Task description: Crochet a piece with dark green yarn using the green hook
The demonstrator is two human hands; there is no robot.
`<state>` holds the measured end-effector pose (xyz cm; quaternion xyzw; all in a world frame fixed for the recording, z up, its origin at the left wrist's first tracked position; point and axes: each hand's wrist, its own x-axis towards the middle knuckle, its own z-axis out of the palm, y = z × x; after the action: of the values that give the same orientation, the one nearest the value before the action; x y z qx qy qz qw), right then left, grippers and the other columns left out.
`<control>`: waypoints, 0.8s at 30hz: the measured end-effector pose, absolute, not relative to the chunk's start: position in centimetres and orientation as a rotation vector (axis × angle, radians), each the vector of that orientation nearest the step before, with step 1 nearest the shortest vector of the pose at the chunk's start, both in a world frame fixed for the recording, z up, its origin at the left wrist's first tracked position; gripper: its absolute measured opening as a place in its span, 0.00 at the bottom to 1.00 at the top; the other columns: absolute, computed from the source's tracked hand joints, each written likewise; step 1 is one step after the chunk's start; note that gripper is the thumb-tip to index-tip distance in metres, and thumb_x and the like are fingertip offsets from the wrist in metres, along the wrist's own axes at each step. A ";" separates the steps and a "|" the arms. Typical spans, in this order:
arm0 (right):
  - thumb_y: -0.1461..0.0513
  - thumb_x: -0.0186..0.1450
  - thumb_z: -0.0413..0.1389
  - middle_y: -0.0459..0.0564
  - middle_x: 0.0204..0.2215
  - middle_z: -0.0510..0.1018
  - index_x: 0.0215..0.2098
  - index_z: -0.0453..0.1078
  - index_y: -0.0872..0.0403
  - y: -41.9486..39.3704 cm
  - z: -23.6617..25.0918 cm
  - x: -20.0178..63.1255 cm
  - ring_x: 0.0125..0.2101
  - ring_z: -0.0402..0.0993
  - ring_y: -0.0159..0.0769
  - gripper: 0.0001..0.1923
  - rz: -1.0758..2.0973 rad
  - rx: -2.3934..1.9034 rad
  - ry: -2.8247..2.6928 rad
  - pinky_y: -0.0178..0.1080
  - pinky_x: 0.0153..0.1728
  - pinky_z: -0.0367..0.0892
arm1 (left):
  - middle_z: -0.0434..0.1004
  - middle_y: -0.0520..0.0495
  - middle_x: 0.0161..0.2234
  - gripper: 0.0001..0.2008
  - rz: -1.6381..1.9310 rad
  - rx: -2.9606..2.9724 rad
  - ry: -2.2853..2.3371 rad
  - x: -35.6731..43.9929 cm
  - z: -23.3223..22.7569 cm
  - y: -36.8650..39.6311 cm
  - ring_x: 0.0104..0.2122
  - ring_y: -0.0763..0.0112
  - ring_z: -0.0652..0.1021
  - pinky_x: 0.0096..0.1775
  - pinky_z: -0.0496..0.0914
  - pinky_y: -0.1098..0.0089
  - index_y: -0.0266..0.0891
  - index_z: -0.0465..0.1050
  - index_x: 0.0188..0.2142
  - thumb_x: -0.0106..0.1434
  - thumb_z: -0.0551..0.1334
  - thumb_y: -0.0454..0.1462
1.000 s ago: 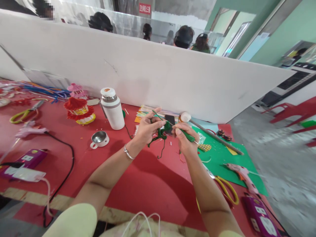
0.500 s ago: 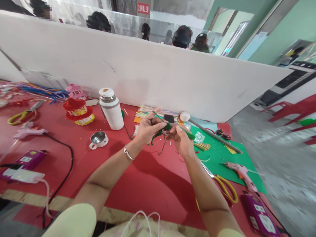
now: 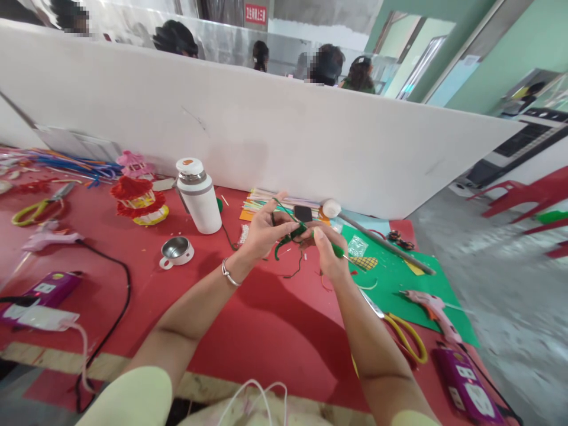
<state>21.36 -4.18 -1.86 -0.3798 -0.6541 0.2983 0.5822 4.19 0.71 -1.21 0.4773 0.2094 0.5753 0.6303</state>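
My left hand (image 3: 268, 229) pinches a small dark green crochet piece (image 3: 298, 229), with green yarn (image 3: 284, 207) running over its raised index finger. A curled green strip (image 3: 278, 249) hangs below the fingers. My right hand (image 3: 331, 251) is closed round a crochet hook (image 3: 338, 251) with a green handle, its tip end at the green piece. Both hands are close together above the red table (image 3: 266, 331). A dark yarn tail (image 3: 293, 271) dangles beneath them.
A white thermos (image 3: 199, 201) and a metal cup (image 3: 176, 251) stand to the left, near a red and yellow craft (image 3: 139, 201). Yellow-handled scissors (image 3: 406, 337), a pink glue gun (image 3: 432, 307) and a purple power strip (image 3: 465, 378) lie right. A white partition (image 3: 266, 124) rises behind.
My right hand has turned the hook, so its handle now points more steeply down along the palm. The green piece has shifted slightly between my fingers, and the curled strip shows more.
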 end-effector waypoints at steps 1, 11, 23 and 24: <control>0.51 0.74 0.52 0.51 0.38 0.83 0.35 0.77 0.51 -4.3 -1.8 21.3 0.33 0.81 0.37 0.17 0.635 -0.909 -1.546 0.40 0.31 0.80 | 0.80 0.54 0.28 0.47 1.302 1.090 0.471 4.2 -1.3 0.7 0.27 0.75 0.77 0.31 0.69 0.75 0.42 0.62 0.69 0.53 0.76 0.35; 0.50 0.75 0.50 0.47 0.30 0.82 0.37 0.73 0.49 -4.1 -2.7 20.6 0.29 0.81 0.38 0.16 0.596 -0.958 -1.425 0.41 0.31 0.79 | 0.84 0.50 0.31 0.52 1.211 1.074 0.427 3.9 -0.9 0.9 0.27 0.74 0.79 0.30 0.71 0.75 0.41 0.54 0.72 0.53 0.77 0.34; 0.47 0.72 0.53 0.46 0.30 0.81 0.35 0.75 0.49 -3.9 -2.9 20.4 0.26 0.79 0.36 0.18 0.809 -0.873 -1.267 0.39 0.25 0.75 | 0.84 0.51 0.30 0.52 1.148 0.992 0.411 3.6 -0.4 0.8 0.25 0.75 0.78 0.28 0.71 0.76 0.39 0.57 0.71 0.51 0.78 0.34; 0.46 0.72 0.54 0.47 0.31 0.81 0.35 0.75 0.49 -3.8 -2.9 20.4 0.25 0.79 0.36 0.18 0.863 -0.848 -1.240 0.39 0.24 0.74 | 0.84 0.51 0.30 0.52 1.147 0.985 0.409 3.6 -0.4 0.8 0.26 0.74 0.79 0.29 0.72 0.75 0.39 0.57 0.71 0.50 0.78 0.34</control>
<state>20.37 -3.79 -2.93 -0.3731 -0.5451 0.3794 0.6478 3.63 0.80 -0.42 0.4437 0.1842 0.5167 0.7087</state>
